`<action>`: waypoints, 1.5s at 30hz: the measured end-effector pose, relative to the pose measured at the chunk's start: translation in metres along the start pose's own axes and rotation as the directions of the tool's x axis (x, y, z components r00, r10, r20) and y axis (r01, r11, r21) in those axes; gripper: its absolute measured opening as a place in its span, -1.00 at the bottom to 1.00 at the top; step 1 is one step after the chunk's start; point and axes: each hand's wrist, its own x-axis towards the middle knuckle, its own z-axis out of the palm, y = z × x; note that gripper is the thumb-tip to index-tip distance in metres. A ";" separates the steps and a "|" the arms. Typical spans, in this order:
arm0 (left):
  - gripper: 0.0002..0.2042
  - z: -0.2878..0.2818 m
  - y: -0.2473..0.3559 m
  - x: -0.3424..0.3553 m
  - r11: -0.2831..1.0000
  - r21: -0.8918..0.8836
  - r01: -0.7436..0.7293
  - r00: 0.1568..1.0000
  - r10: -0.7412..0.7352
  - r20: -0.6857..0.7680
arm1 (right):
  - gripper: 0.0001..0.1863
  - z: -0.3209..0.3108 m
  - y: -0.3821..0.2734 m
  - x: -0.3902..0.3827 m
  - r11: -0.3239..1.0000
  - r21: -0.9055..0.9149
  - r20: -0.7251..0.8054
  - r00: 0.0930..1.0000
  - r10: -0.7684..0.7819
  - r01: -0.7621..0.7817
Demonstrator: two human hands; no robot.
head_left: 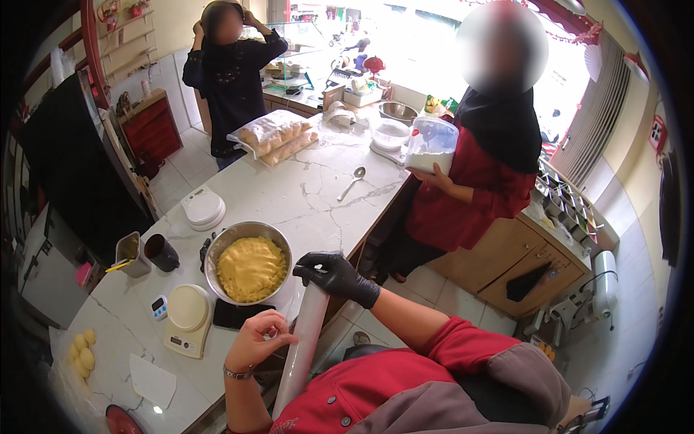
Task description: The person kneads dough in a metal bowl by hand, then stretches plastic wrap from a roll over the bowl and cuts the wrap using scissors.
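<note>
A long roll of clear plastic wrap (307, 333) lies slanted at the table's edge, in front of my body. My right hand (338, 278), in a black glove, has its fingers curled together at the roll's far end. My bare left hand (260, 341), with a bracelet at the wrist, is closed beside the roll, its thumb against it. Any thin film between those fingers is too clear to make out. Just beyond both hands stands a steel bowl (210, 271) of yellow dough (251, 269). A dark phone (235, 315) lies between the bowl and my left hand.
Left of the bowl are a kitchen scale (189, 318), a timer (158, 307), a dark cup (161, 253) and a white scraper (152, 381). Dough balls (83, 352) lie far left. Across the table are bagged bread (275, 134) and a spoon (352, 183). A co-worker holds a tub (431, 145); another stands behind.
</note>
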 end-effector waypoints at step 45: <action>-0.94 0.023 0.026 0.011 0.904 0.319 -0.284 0.921 0.350 -0.169 | -0.89 -0.015 -0.067 0.020 0.935 -0.300 -0.050 0.975 -0.215 0.191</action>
